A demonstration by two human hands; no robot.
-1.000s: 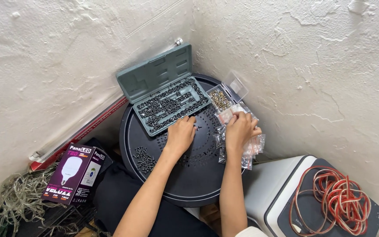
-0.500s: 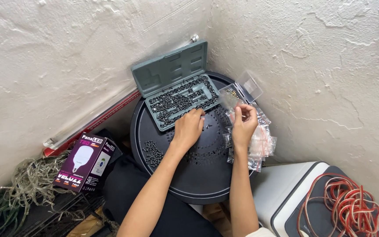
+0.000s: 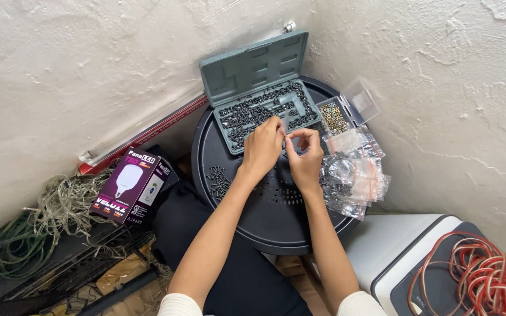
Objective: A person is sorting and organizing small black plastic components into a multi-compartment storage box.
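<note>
My left hand [image 3: 263,147] and my right hand [image 3: 306,157] meet fingertip to fingertip over the round black tray [image 3: 265,225], just at the front edge of an open grey-green case [image 3: 265,111] full of small dark screws and bits. Both hands are pinched; anything between the fingers is too small to make out. A small heap of black screws [image 3: 218,179] lies on the tray left of my left wrist. Right of my right hand are several clear plastic bags [image 3: 356,174] of small parts and a clear box of brass-coloured pieces [image 3: 335,117].
The tray stands in a corner of rough white walls. A purple light-bulb box [image 3: 133,187] and tangled wires [image 3: 39,219] lie at the left. A red and white tube fixture [image 3: 147,137] runs along the wall. A white container with a coil of red cable [image 3: 487,275] is at the lower right.
My right hand has left the plastic bags and moved left. My left hand has moved up to the case's front edge. The two hands now touch at the fingertips.
</note>
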